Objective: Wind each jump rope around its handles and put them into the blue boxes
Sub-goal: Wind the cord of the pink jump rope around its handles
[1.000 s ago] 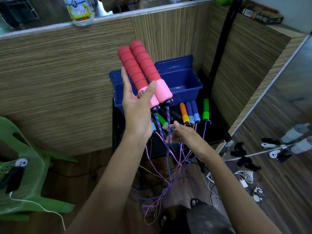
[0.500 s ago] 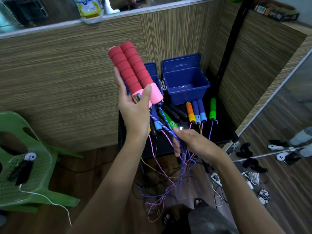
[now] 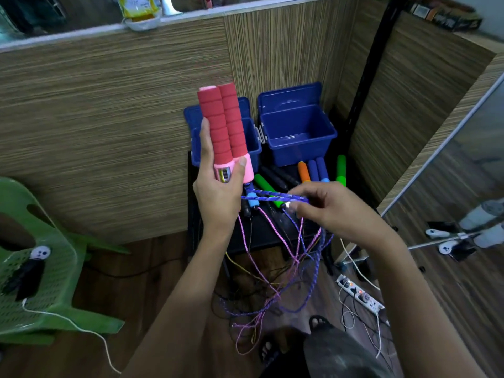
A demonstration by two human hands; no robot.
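My left hand (image 3: 218, 195) grips two red foam jump-rope handles (image 3: 225, 126) side by side and upright, thumb across their pink ends. From those ends a blue braided rope (image 3: 272, 198) runs sideways to my right hand (image 3: 324, 205), which pinches it taut. The rest of the rope hangs in loops toward the floor. Behind the handles stand two open blue boxes, the right blue box (image 3: 300, 143) with nothing visible inside, the left blue box (image 3: 252, 151) half hidden by the handles.
Other jump ropes (image 3: 319, 170) with orange, blue, green and black handles lie on a black stand (image 3: 261, 233) before the boxes, cords tangled below. A green plastic chair (image 3: 41, 268) stands at left. A power strip (image 3: 360, 296) and cables lie on the floor. Wood panels enclose the corner.
My left hand has brought the red handles more upright. My right hand has risen and drawn the blue rope out sideways to the right, from hanging down to nearly level.
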